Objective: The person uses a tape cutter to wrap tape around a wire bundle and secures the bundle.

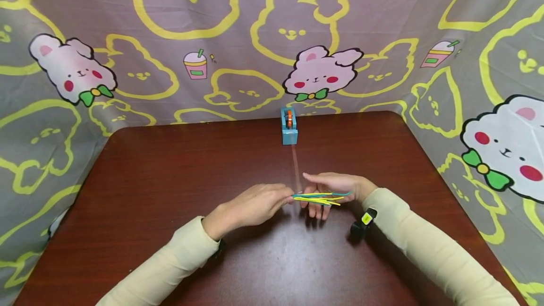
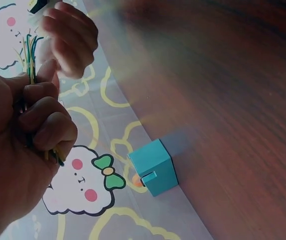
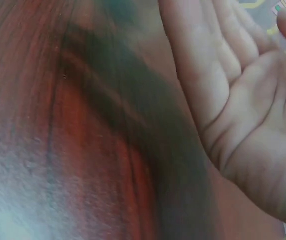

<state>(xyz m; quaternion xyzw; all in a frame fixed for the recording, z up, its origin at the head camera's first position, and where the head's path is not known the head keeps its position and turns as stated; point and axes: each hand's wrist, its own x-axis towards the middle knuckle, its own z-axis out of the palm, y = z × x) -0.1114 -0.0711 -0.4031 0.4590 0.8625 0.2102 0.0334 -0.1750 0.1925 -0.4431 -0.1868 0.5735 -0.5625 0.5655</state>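
Observation:
A bundle of thin yellow and green wires [image 1: 320, 198] lies in my left hand [image 1: 259, 204], whose fingers are curled round it. In the left wrist view the loose wire ends [image 2: 31, 52] spread out above the left hand [image 2: 37, 115], and more ends poke out below its fingers. My right hand [image 1: 329, 190] is just behind the bundle, fingers extended, thumb apart; the wires overlap its palm in the head view. The right wrist view has the palm of the right hand [image 3: 253, 100] bare, with no wires in it.
A blue tape dispenser [image 1: 290, 137] with an orange-cored roll stands at the table's back edge. From it a pale narrow strip [image 1: 296, 166] runs toward my hands. The brown wooden table [image 1: 191, 155] is bordered by a patterned curtain [image 1: 238, 13] at the back and sides.

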